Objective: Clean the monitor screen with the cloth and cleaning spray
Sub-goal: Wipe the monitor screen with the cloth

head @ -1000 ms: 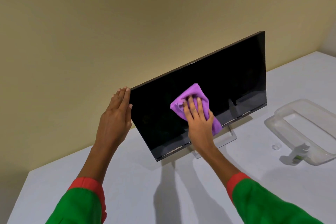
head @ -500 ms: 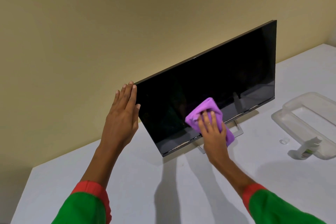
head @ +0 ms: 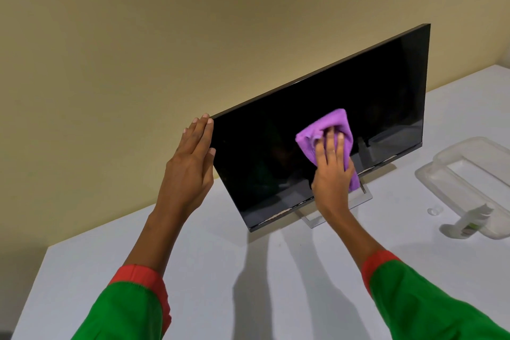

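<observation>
A black monitor (head: 380, 91) stands on a white table (head: 248, 284) against a beige wall, its screen dark. My right hand (head: 332, 171) presses a purple cloth (head: 317, 135) flat against the lower middle of the screen, fingers straight and spread. My left hand (head: 190, 165) rests with straight fingers against the monitor's left edge, near its top corner. A small white spray bottle (head: 278, 222) with a green label lies on the table at the right, next to a plastic tray.
A clear plastic tray (head: 441, 179) sits on the table right of the monitor. A small clear cap (head: 434, 211) lies in front of it. The monitor's silver stand (head: 364, 199) shows below the screen. The table's left edge runs near the bottom left.
My right hand has slid the cloth down to the screen's lower edge and back up toward the middle. My left hand has stayed on the monitor's left edge.
</observation>
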### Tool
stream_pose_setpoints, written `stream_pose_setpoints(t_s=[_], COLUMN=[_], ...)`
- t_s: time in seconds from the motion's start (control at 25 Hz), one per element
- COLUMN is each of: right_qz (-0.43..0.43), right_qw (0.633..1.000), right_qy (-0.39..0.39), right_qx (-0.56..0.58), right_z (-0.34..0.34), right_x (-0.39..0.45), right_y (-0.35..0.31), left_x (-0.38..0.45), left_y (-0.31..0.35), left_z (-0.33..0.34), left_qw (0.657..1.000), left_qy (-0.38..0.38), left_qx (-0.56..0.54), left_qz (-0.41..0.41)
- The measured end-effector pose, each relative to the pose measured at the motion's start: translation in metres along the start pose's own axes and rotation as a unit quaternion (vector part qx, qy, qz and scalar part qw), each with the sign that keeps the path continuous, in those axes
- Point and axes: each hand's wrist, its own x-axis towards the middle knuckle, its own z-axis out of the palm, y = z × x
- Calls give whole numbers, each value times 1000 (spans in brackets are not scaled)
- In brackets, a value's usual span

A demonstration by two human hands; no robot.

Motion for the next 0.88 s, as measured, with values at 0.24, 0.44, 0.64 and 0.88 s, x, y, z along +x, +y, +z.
stream_pose_setpoints(t_s=[0.24,0.44,0.64,0.88], right_qz=[-92,-268,-135,-295], right_qw=[993,961,989,949], right_qy=[-48,45,46,-5], right_qx=[-55,-61,-33,-107], right_z=[24,15,8,44], right_x=[-63,-43,-16,-92], right_y=[-32,-65,-34,0], left_x=[0,-1,-3,-3], left_y=[-2,-4,-9,-11], left_z=[1,1,0,0], left_qw=[1000,1000,999,999], left_qy=[10,6,-21,-4], left_qx=[-20,-16,13,-12], left_qz=[-4,8,42,39])
